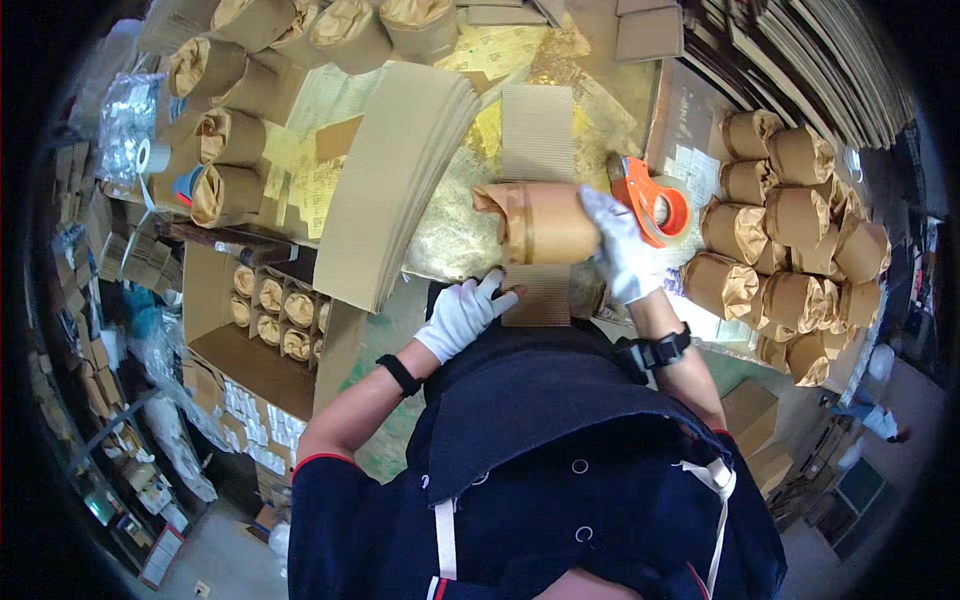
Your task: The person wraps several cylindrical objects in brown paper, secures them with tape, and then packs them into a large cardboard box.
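A brown paper-wrapped cylinder (pixel 550 223) lies on its side in front of me, its crumpled paper end to the left. My right hand (pixel 625 250), in a white glove, grips the cylinder's right end. Beneath it runs a corrugated cardboard strip (pixel 538 130), stretching from the far side toward my apron. My left hand (pixel 462 315), gloved with some fingertips bare, is beside the strip's near end; its fingers are spread, and whether they touch the strip I cannot tell. Just right of my right hand rests an orange tape dispenser (pixel 655 203) with a roll of tape.
A fanned stack of corrugated sheets (pixel 395 180) lies left of the cylinder. Wrapped cylinders crowd the right side (pixel 790 230) and far left (pixel 225 195). An open carton (pixel 250 355) at lower left holds several in dividers. Cardboard sheets (pixel 820 70) stand at far right.
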Demonstrator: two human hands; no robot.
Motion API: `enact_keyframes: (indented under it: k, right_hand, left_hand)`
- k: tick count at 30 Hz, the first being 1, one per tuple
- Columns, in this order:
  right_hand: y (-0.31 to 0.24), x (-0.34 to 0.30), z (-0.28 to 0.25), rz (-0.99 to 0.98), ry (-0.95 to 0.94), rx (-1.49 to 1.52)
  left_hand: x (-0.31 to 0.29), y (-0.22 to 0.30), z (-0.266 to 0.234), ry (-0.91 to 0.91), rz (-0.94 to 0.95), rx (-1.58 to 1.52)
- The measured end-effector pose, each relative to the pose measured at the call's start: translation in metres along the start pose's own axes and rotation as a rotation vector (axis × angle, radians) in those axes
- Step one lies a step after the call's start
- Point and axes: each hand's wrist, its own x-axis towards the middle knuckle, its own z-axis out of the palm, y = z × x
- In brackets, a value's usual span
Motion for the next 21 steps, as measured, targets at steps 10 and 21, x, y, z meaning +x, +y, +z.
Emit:
enact_keyframes:
  k: [10,21]
  right_hand:
    - [-0.015,0.066,-0.006,-0.345,0.265,-1.062]
    - [-0.01,0.059,0.036,-0.235,0.581,-0.675]
  left_hand:
    - [0.097,-0.04,-0.057,0.426,0.019,-0.445]
    - [0.171,-0.05,-0.01,0.593,-0.632,-1.275]
